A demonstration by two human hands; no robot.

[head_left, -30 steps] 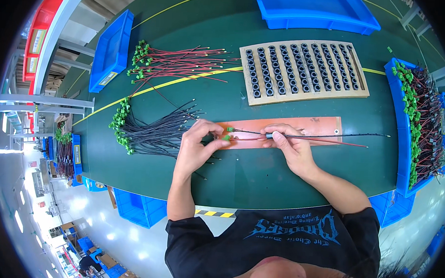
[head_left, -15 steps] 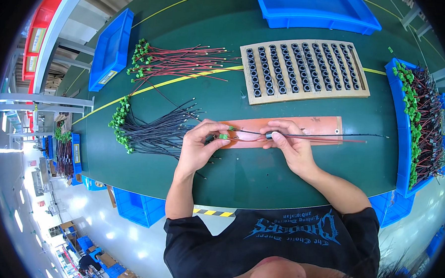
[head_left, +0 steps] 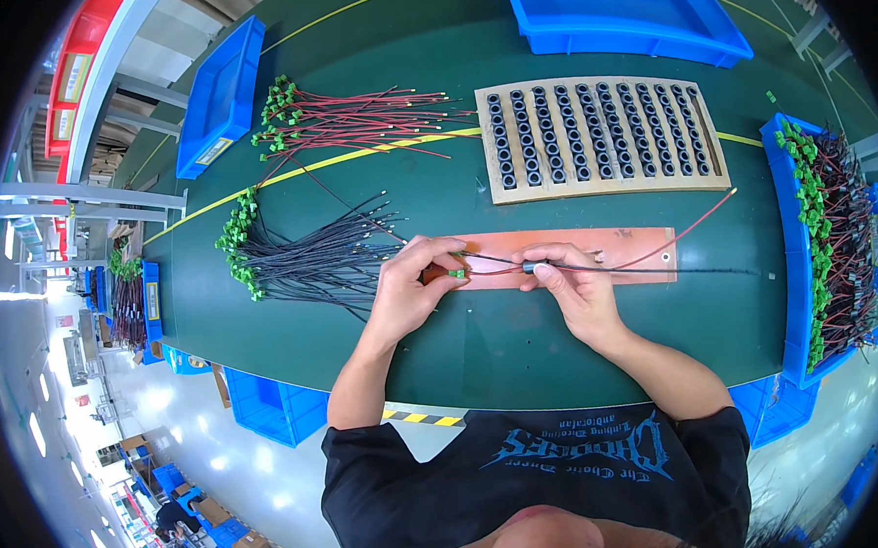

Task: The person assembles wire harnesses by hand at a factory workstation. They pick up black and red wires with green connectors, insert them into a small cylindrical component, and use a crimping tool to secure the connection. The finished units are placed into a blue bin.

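My left hand (head_left: 404,287) pinches a green connector (head_left: 458,273) between thumb and fingers. A black wire (head_left: 684,271) and a red wire (head_left: 678,236) run from there to the right. Both pass through a short black cylinder, like a ferrite core (head_left: 530,267), gripped by my right hand (head_left: 574,285) with thumb and fingertips. Past that hand, the black wire stretches straight out while the red one curves up and away. The hands are a short way apart, over an orange-brown strip (head_left: 646,246) on the green table.
Left of my hands lies a bundle of black wires (head_left: 307,260) with green connectors; red wires (head_left: 377,124) lie behind. A wooden tray (head_left: 599,192) holds rows of black cylinders. Blue bins stand at the far side (head_left: 635,46), left (head_left: 211,102) and right (head_left: 790,260), the right one filled with wires.
The red wire's free end has swung up and away from the black wire. My left hand has shifted slightly right, closer to the ferrite core; my right hand stays nearly in place.
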